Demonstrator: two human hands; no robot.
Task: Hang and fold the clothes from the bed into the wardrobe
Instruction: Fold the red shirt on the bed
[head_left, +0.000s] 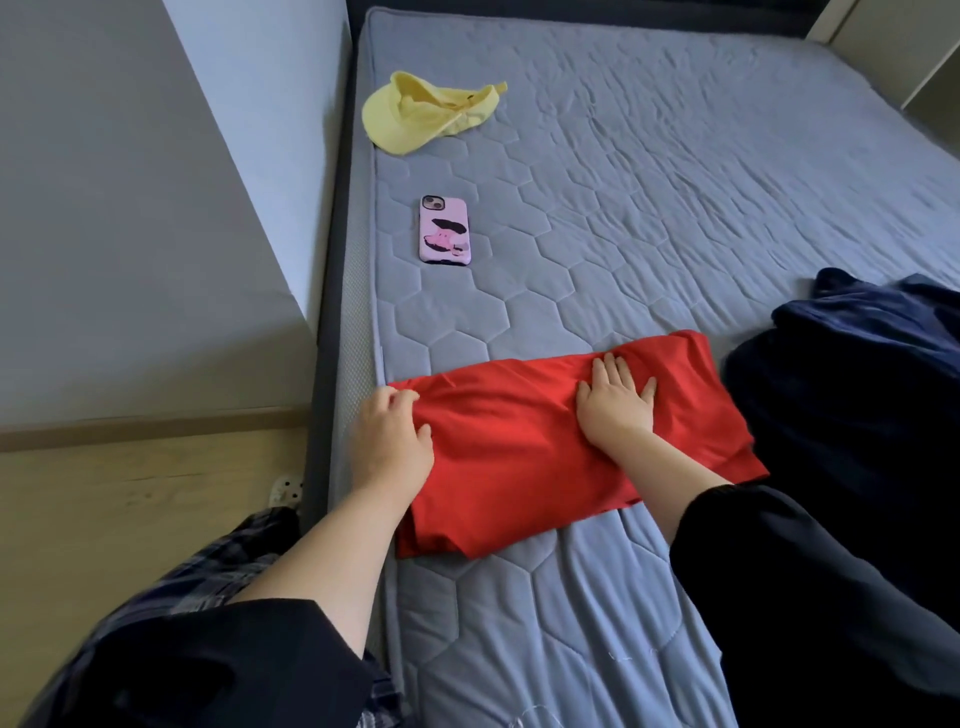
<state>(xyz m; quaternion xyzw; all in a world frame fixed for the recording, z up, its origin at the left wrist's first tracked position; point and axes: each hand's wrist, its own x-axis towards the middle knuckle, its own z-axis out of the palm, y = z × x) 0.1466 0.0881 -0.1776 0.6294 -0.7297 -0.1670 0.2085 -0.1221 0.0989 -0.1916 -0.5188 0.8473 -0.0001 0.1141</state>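
A red garment (519, 457) lies folded into a long strip across the near part of the grey quilted mattress (649, 182). My left hand (392, 436) grips its left end at the mattress edge, fingers curled round the cloth. My right hand (618, 397) lies flat on the garment's right half, fingers spread and pressing down. A dark navy garment (857, 374) is heaped on the mattress just right of the red one. The wardrobe is out of view.
A yellow cap (415, 117) lies near the mattress's far left corner. A phone in a pink case (445, 231) lies face down between the cap and the red garment. A grey wall and wooden floor (130, 499) run along the bed's left side.
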